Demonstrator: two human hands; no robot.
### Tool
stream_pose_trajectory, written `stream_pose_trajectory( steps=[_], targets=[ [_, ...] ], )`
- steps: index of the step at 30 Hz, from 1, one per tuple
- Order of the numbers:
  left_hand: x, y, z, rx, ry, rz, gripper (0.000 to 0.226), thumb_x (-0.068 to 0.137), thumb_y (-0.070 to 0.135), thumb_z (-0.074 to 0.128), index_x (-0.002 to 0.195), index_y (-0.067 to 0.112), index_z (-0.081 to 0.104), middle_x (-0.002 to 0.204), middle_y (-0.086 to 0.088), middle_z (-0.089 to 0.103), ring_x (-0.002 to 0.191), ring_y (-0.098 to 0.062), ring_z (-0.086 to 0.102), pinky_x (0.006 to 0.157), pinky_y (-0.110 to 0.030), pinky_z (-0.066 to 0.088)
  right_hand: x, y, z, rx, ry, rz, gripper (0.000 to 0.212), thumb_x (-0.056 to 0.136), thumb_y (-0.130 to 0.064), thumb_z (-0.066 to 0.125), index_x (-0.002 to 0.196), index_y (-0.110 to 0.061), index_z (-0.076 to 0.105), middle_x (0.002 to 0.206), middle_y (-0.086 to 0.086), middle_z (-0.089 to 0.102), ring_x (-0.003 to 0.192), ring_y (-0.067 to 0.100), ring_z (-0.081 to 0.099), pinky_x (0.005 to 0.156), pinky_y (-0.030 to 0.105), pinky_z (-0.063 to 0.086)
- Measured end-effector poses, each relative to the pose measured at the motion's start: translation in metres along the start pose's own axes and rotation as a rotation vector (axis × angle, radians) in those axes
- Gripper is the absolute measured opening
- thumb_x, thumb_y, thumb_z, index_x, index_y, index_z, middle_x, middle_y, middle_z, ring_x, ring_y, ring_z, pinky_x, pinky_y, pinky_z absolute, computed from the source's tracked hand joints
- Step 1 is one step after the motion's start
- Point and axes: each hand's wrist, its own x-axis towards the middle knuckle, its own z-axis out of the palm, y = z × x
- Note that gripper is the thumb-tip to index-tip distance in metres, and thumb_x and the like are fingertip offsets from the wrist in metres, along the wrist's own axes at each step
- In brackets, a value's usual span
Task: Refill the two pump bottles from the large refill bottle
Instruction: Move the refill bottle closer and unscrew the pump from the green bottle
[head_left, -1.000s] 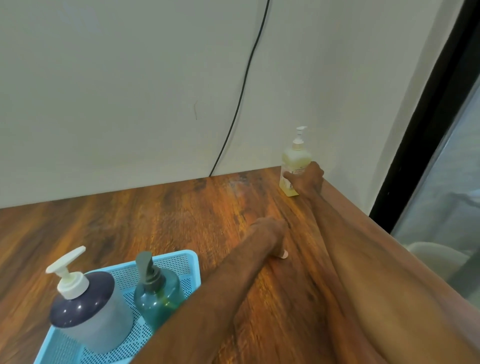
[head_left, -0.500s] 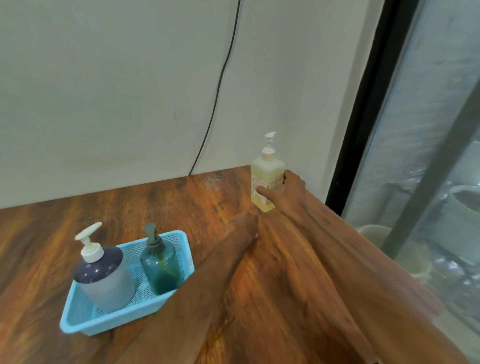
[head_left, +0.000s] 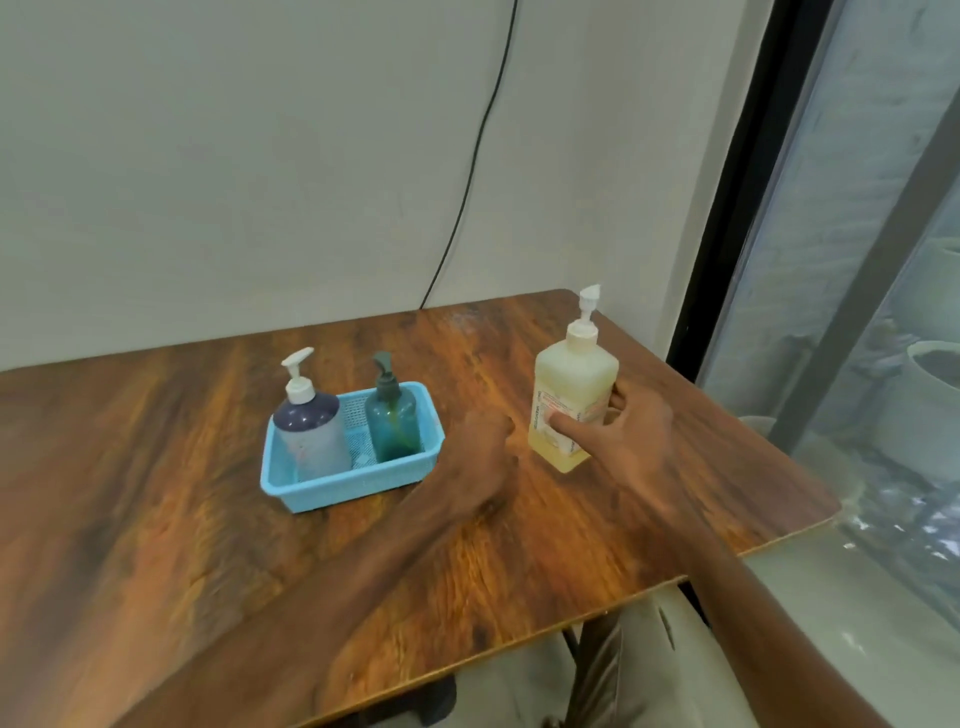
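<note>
Refill bottle: square, pale yellow liquid, white pump, upright at 2 o'clock on the table. Right hand grips its lower half. Left hand at its 9 o'clock, finger state unreadable (blurred). Blue basket holds a navy-topped pump bottle, with a teal pump bottle at its 3 o'clock.

One wide-angle head-worn view looks forward and down across the worktop from its near edge toward the wall. The left hand and the right hand, which grips the refill bottle, sit close at mid-frame.
</note>
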Motion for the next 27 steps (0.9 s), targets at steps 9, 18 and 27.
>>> stream_pose_trajectory(
  steps=[9, 18, 27],
  targets=[
    [-0.038, -0.012, -0.003, -0.134, 0.028, 0.200, 0.056, 0.082, 0.031, 0.084, 0.131, 0.017, 0.061, 0.126, -0.001, 0.071, 0.112, -0.023, 0.068, 0.094, -0.041, 0.059, -0.056, 0.000, 0.031, -0.080, 0.016, -0.005, 0.057, 0.066, -0.035, 0.093, 0.116, -0.017, 0.071, 0.102, -0.016, 0.068, 0.077, -0.017, 0.057, 0.065, 0.013, 0.051],
    [-0.035, -0.004, 0.003, -0.318, -0.001, 0.195, 0.069, 0.079, 0.026, 0.089, 0.138, 0.013, 0.055, 0.133, -0.003, 0.067, 0.118, -0.021, 0.065, 0.085, -0.019, 0.048, -0.061, 0.001, 0.042, -0.161, 0.090, 0.008, 0.067, 0.072, -0.049, 0.088, 0.125, -0.014, 0.066, 0.118, 0.002, 0.075, 0.091, 0.005, 0.067, 0.066, 0.014, 0.051],
    [-0.022, -0.009, 0.010, -0.287, -0.041, 0.164, 0.056, 0.088, 0.021, 0.080, 0.138, 0.014, 0.055, 0.138, -0.005, 0.064, 0.123, -0.023, 0.063, 0.099, -0.038, 0.057, -0.049, 0.010, 0.051, -0.239, 0.147, 0.028, 0.076, 0.070, -0.065, 0.081, 0.124, -0.014, 0.065, 0.118, 0.004, 0.075, 0.099, 0.018, 0.074, 0.069, 0.026, 0.058]
  ],
)
